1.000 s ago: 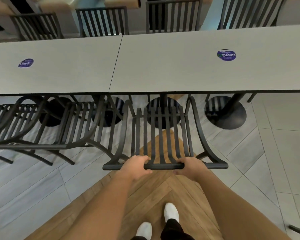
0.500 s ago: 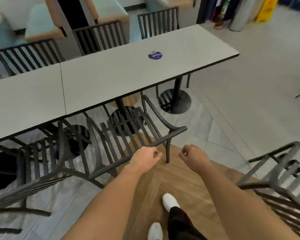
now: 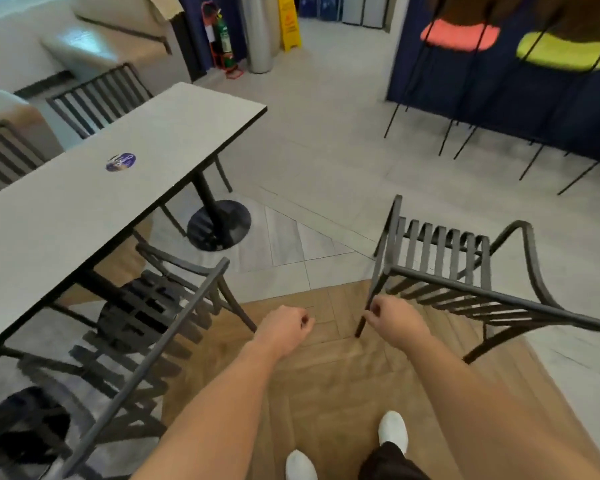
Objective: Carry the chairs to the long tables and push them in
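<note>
the left hand (image 3: pixel 284 329) hangs over the wood-pattern floor (image 3: pixel 326 393), fingers curled loosely inward and holding nothing. the right hand (image 3: pixel 394 322) is likewise loosely curled; its fingertips lie at the near corner of a free-standing black slatted chair (image 3: pixel 465 282), beside the leg below the backrest rail. whether they actually grip the frame cannot be told.

that chair stands on its own to the right, well apart from the long table (image 3: pixel 94 188), at the edge where wood flooring meets pale tile (image 3: pixel 326 161). its seat faces away from the wearer.

a second black chair (image 3: pixel 146 313) sits on the left with its seat under the table edge and its backrest rail toward the wearer. further chair backs (image 3: pixel 97 98) show along the table's far side. a round purple sticker (image 3: pixel 121 162) lies on the tabletop. the table's black pedestal base (image 3: pixel 219 223) rests on the tile.

white shoes (image 3: pixel 392 431) show at the bottom of the view.
</note>
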Motion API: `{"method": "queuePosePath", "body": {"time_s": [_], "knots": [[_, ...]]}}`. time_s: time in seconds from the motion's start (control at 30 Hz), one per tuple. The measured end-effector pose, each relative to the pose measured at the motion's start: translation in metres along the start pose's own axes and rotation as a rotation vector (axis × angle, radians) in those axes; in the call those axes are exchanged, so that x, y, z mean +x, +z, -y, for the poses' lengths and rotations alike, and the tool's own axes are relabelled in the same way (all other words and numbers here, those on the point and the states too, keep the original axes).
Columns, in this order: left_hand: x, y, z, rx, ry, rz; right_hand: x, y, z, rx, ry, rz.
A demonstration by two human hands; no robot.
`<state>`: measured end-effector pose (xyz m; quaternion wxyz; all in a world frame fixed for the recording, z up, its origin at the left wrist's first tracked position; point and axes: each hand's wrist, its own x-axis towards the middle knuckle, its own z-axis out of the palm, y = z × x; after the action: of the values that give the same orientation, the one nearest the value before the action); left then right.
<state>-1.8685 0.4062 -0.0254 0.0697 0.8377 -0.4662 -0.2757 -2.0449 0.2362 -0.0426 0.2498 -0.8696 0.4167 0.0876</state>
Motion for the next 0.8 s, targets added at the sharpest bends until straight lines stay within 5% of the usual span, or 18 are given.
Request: {"method": "queuePosePath", "body": {"time_s": [0.47,0.8], "knots": [[0.107,0.080,-0.248,0.046,0.219,0.076,-0.026,-0.089,-0.260,0.033,0.240,-0.023],[0.176,0.106,-0.310,0.020,0.260,0.060,0.008,-0.122,-0.356,0.080,0.295,-0.087]]}}
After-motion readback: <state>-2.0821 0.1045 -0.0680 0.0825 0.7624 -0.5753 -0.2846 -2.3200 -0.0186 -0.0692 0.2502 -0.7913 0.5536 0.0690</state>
